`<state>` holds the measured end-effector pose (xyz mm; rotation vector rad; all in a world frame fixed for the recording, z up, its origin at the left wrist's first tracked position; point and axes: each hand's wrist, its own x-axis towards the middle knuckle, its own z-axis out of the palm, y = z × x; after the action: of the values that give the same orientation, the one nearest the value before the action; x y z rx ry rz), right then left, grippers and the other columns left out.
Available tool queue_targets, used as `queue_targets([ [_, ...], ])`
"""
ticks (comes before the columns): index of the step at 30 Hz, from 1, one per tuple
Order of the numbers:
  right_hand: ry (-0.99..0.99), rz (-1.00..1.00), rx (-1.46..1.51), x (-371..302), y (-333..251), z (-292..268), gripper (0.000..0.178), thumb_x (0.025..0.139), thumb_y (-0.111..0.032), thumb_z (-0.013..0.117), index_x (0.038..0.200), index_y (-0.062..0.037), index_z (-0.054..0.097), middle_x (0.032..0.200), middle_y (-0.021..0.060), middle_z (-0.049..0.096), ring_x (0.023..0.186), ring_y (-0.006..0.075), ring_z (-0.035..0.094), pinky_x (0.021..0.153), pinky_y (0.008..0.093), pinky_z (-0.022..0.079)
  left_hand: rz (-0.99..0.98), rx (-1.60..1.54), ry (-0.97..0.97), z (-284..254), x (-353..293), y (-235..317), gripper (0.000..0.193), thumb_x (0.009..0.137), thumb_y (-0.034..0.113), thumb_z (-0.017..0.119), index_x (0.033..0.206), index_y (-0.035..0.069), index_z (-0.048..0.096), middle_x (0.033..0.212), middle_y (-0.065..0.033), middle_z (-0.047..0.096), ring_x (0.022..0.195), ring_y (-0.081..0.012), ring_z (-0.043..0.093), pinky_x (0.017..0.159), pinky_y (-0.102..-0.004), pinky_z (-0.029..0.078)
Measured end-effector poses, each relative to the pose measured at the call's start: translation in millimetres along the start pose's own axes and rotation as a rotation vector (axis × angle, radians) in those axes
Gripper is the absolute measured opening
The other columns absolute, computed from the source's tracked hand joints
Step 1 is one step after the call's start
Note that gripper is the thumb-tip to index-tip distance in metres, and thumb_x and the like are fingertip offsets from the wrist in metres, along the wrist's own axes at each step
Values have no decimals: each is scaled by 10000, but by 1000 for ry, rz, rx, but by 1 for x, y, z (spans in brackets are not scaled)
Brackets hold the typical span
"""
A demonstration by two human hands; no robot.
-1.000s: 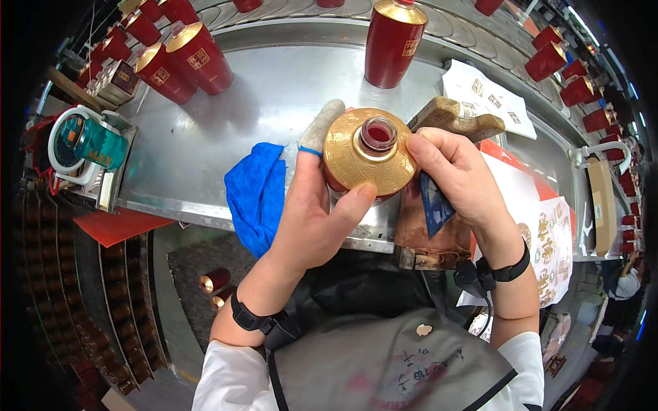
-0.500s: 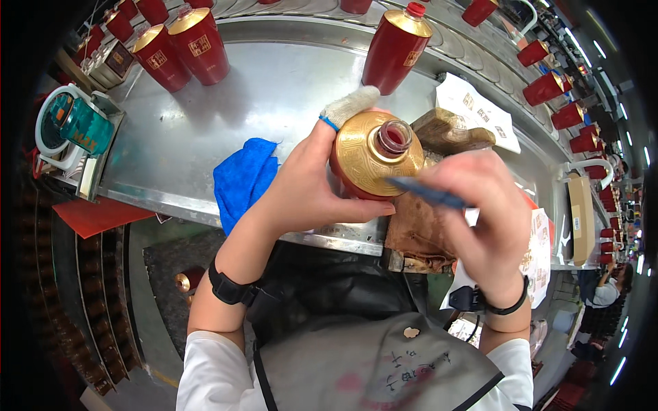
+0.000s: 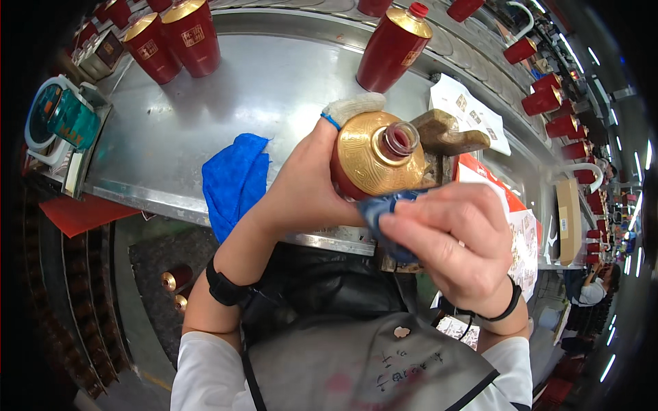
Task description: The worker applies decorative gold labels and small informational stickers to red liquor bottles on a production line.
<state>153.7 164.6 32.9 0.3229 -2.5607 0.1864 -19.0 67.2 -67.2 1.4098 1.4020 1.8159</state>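
Note:
My left hand (image 3: 301,185) is wrapped round a dark red bottle with a gold embossed shoulder (image 3: 370,161). The bottle tilts toward me, its glass mouth uncapped. A pale finger cover (image 3: 353,105), tied with a blue band, sheathes one finger of that hand. Between the fingertips of my right hand (image 3: 462,240) is a bunched dark blue patterned cloth (image 3: 387,222). It hangs at the bottle's near lower edge, close to my left thumb; whether it touches the glass I cannot tell. Part of the bottle's body is hidden by my left hand.
A bright blue cloth (image 3: 236,181) lies over the metal table's (image 3: 164,137) front edge. A carved wooden block (image 3: 449,133) stands beside the bottle. Red bottles stand at the back left (image 3: 192,41) and back centre (image 3: 394,51). A teal machine (image 3: 72,123) is far left. Printed sheets (image 3: 524,253) lie right.
My right hand has moved down and a little left, from the bottle's gold shoulder to its near lower edge; the dark cloth now shows spread wider. My left hand keeps its hold on the bottle.

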Motion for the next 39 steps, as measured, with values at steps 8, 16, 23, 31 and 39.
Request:
queue_targets([
  [8, 28, 138, -84, 0, -1, 1, 395, 594, -66, 723, 984, -8, 730, 858, 83, 648, 755, 244, 597, 638, 311, 499, 47, 10, 106, 13, -10, -2, 1000, 605, 182, 928, 1415, 31, 362, 1260, -125, 567, 1176, -223, 573, 1011, -350, 448],
  [16, 21, 227, -127, 5, -12, -15, 439, 595, -16, 731, 1033, -44, 724, 868, 76, 657, 778, 254, 607, 648, 320, 486, 70, 186, 169, 22, -18, -4, 1069, 623, 158, 936, 1445, -17, 276, 1304, -147, 539, 1191, -229, 560, 1030, -364, 433],
  [23, -48, 209, 9, -1, -14, -6, 473, 574, 15, 735, 1044, -41, 722, 882, 72, 659, 765, 260, 605, 663, 335, 490, 80, 225, 224, 28, -22, -7, 1068, 653, 117, 917, 1469, 3, 237, 1304, -146, 515, 1188, -225, 556, 983, -349, 477],
  [31, 62, 260, -77, -2, -12, -7, 433, 616, 11, 756, 1043, -52, 715, 873, 84, 660, 773, 249, 629, 673, 331, 484, 84, 101, 109, -5, -15, 9, 1121, 630, 151, 913, 1504, 24, 222, 1394, -152, 466, 1267, -273, 512, 1055, -380, 409],
  [39, 73, 288, 60, 5, -18, 9, 441, 649, 98, 734, 1079, 9, 692, 883, 162, 609, 889, 322, 669, 942, 463, 554, -21, 149, -277, -27, 10, 10, 995, 604, 150, 903, 1440, 30, 378, 1295, -108, 578, 1189, -195, 561, 1020, -337, 430],
])
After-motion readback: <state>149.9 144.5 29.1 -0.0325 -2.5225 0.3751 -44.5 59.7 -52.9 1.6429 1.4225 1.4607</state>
